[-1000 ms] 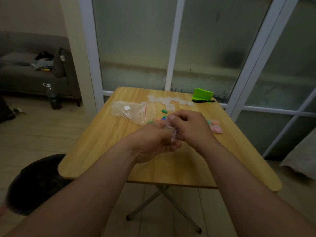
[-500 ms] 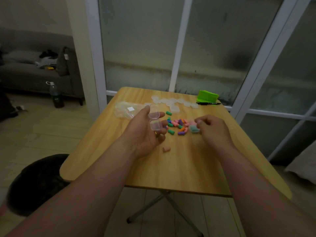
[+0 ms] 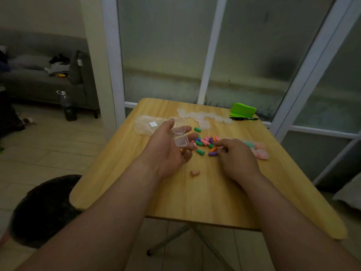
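Observation:
My left hand lies palm up above the wooden table. A small clear plastic box rests on its fingers with the hinged lid open. Just right of it lies a pile of colourful foam earplugs in green, pink, purple and orange. My right hand is palm down at the pile's right edge, its curled fingertips beside an orange plug. Whether it pinches a plug is hidden. One pink plug lies alone nearer me.
Several small clear boxes line the far side, beside a green case and a black pen. A clear plastic bag lies far left, and pink plugs in a wrapper at the right. A dark stool stands left of the table.
A second ago both hands were together on the clear box. They have parted: the left hand now carries the open box, and the right hand has moved to the earplug pile.

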`<action>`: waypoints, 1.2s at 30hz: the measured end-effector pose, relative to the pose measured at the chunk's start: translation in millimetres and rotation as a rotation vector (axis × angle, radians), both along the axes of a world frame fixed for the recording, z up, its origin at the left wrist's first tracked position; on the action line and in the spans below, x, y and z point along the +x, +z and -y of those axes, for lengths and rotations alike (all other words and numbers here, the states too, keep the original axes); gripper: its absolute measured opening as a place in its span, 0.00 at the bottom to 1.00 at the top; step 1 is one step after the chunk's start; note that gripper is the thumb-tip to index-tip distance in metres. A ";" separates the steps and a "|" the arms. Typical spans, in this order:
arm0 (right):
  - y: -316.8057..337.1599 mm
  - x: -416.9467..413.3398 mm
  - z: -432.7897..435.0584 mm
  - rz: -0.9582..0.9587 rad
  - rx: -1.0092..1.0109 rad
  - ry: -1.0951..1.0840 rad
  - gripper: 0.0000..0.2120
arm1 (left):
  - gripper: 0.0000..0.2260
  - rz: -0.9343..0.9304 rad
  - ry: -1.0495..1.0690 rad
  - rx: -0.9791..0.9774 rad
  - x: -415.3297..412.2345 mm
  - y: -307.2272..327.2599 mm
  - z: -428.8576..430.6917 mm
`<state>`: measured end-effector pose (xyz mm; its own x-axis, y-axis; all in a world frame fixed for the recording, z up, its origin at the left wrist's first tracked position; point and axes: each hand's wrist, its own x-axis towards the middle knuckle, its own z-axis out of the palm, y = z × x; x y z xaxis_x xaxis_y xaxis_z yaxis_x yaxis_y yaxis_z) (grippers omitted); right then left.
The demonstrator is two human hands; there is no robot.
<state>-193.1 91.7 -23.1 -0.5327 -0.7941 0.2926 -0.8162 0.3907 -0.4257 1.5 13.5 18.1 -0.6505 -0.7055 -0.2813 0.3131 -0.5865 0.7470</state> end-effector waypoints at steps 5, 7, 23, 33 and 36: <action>-0.5 0.9 -0.2 -0.010 -0.035 -0.031 0.09 | 0.26 0.005 0.032 0.007 2.0 -0.7 4.3; -0.8 2.3 -0.7 -0.010 -0.059 -0.035 0.06 | 0.26 0.009 0.034 0.005 1.8 -1.3 3.6; 31.1 26.2 -11.0 0.310 -0.401 0.136 0.05 | 0.27 0.093 -0.049 0.015 -8.5 -2.5 -10.5; 24.0 53.3 -15.9 0.215 -0.300 0.343 0.04 | 0.29 0.114 -0.169 -0.021 -7.2 -1.8 -18.9; 21.1 53.4 -14.3 0.246 -0.296 0.373 0.05 | 0.29 0.094 -0.163 -0.015 -8.0 -1.8 -18.9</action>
